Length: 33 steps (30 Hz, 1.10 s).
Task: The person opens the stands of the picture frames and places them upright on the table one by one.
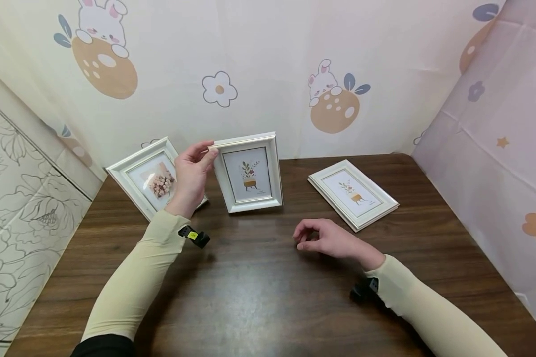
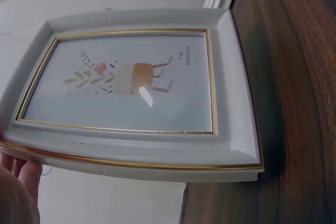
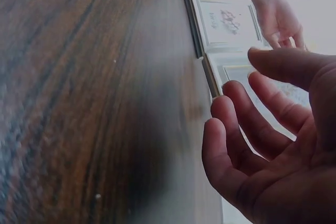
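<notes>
My left hand [image 1: 193,173] pinches the upper left corner of a white picture frame [image 1: 277,173] with a potted-plant print. That picture frame stands upright near the back of the table, leaning slightly; its gold inner trim shows in the left wrist view, where the print [image 2: 121,80] lies sideways. Behind my left hand, a second white picture frame [image 1: 129,173] with a flower photo stands tilted, partly hidden by the hand. My right hand [image 1: 328,239] hovers low over the table, fingers loosely curled around nothing. In the right wrist view its fingers [image 3: 220,156] are spread slightly.
A third white picture frame [image 1: 377,191] with a plant print lies face up at the right, beyond my right hand. The brown wooden table [image 1: 250,297] meets a patterned curtain [image 1: 268,74] at the back and another wall covering [image 1: 509,173] at the right.
</notes>
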Available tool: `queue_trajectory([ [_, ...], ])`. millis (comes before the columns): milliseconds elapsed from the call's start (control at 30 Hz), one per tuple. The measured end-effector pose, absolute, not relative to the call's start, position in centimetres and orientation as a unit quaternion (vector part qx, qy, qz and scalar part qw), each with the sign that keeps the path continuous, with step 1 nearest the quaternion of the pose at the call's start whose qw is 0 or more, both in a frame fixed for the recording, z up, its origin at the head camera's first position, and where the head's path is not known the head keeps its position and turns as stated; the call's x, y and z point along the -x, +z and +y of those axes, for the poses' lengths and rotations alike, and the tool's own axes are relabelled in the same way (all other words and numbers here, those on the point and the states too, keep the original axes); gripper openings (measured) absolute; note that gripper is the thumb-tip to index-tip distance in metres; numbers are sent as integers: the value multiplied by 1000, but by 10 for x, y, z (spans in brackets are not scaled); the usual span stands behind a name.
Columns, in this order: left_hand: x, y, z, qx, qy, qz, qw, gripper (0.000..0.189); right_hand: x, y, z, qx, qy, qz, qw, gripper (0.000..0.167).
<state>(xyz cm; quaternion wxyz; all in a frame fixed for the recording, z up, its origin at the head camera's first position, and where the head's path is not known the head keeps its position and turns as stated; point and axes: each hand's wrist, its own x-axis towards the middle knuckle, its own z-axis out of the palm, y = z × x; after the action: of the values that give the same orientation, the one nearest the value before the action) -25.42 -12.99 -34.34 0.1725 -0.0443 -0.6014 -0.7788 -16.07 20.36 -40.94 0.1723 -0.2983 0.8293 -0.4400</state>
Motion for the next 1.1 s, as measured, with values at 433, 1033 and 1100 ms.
queue_trajectory([
  [433,265,-349,-129,17,-767,-615,182,25,159,-410,202,325,-417,825,200,27],
  [1033,276,-356,-133,43,-738,-646,188,36,160,-412,204,319,-407,834,193,24],
  [1100,276,-356,-133,51,-739,-645,188,38,161,-411,205,320,-404,836,188,24],
])
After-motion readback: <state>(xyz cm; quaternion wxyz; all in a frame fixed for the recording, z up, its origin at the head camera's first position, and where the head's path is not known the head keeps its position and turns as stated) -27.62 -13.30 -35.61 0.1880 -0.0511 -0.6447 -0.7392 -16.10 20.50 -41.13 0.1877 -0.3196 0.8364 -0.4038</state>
